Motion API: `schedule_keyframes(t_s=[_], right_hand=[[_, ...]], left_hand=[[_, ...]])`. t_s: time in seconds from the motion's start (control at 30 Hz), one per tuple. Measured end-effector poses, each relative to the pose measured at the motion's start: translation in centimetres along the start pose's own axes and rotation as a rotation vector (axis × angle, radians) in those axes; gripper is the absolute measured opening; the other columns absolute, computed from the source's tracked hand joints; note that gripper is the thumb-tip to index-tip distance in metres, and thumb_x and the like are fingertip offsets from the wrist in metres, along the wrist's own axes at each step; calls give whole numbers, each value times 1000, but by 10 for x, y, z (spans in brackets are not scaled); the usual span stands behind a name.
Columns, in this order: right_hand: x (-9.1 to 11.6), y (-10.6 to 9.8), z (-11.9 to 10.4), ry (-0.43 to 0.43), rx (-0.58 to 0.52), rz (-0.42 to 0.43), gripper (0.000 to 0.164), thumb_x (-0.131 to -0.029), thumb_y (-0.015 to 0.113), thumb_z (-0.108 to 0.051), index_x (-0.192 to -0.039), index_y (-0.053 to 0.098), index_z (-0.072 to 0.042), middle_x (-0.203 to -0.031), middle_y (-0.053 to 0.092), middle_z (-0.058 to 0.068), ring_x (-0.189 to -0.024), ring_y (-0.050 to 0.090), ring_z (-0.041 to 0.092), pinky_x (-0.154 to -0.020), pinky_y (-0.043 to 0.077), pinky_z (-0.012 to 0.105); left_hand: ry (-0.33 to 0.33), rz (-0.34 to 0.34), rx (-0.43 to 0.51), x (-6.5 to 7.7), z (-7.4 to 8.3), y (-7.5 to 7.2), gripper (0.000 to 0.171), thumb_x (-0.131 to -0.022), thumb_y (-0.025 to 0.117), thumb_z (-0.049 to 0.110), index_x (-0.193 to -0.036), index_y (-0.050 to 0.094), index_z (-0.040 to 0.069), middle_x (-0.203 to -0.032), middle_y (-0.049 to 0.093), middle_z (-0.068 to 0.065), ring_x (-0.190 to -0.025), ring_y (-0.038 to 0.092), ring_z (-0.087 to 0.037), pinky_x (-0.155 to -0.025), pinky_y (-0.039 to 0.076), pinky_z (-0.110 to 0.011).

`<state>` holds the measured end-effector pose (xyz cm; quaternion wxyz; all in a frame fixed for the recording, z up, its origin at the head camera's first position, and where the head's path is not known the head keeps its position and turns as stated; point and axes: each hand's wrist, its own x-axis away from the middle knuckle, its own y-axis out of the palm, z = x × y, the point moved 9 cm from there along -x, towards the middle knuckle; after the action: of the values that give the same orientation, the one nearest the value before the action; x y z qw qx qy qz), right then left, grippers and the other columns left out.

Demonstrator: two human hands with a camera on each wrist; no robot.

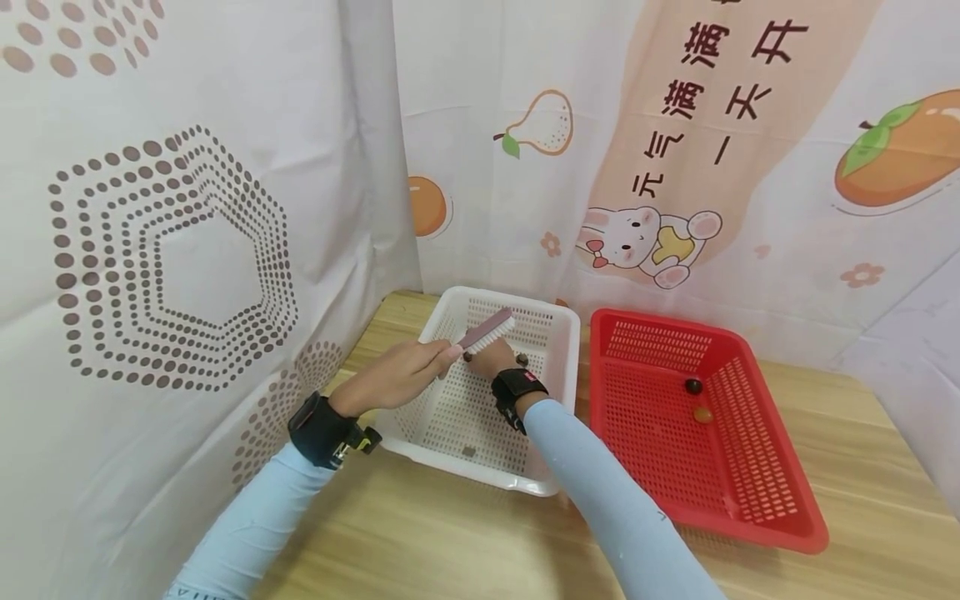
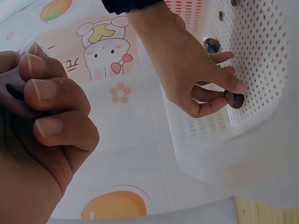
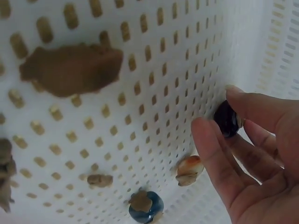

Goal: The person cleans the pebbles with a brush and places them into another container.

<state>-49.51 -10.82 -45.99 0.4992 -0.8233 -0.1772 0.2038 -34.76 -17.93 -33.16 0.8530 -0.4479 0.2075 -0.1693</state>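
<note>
Brown characters on the curtain (image 1: 480, 50) read 元气满满 and 一天; the red label on the right wrist strap (image 1: 517, 385) is too small to read. The left hand (image 1: 401, 377) grips a brush (image 1: 483, 332) over the white basket (image 1: 465, 471), where the right hand (image 3: 261, 154) pinches a dark ball (image 3: 226, 120) between thumb and fingers.

White basket (image 1: 438, 429) and red basket (image 1: 645, 425) look plastic — the dark ball (image 3: 226, 120) glossy, the brown lump (image 3: 70, 70) matt.
</note>
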Motion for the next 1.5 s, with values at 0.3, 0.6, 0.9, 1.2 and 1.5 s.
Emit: schedule_keyframes(t_s=[0.3,0.6,0.9,1.2,1.5], right_hand=[[-7,3,14,-55,-37,-55,11,-95,58,-16,-87,64,-19,-97,63,-2,-90,58,14,-85,45,35],[1,-6,-2,-110,41,-24,14,-90,63,-6,-101,65,-14,-108,64,5,-103,58,20,-93,43,38],[6,-2,-8,-108,125,-73,19,-83,65,1,-98,65,-10,-100,64,6,-93,58,19,-88,44,37],[0,-17,-11,-124,34,-93,20,-79,74,-4,-96,66,-11,-95,65,2,-88,58,17,-84,46,35],[16,-77,12,99,-521,-228,20,-89,69,-18,-102,64,-4,-83,68,17,-75,67,37,-62,54,38]], left_hand=[[0,1,-8,-1,2,-1,44,-104,24,45,-83,52,19,-62,42,7,-53,39,-10,-53,36,-28],[-1,21,-14,5,1,-3,41,-105,25,41,-83,51,20,-63,45,6,-57,43,-11,-56,38,-29],[-2,36,-6,11,-1,-5,40,-105,26,40,-82,52,20,-62,44,7,-56,43,-10,-56,38,-29],[-33,19,13,13,-4,-4,41,-105,26,41,-82,51,19,-62,43,6,-55,41,-11,-55,37,-29],[-65,33,27,11,-10,-9,40,-105,27,42,-83,51,19,-63,41,4,-57,42,-13,-56,36,-30]])
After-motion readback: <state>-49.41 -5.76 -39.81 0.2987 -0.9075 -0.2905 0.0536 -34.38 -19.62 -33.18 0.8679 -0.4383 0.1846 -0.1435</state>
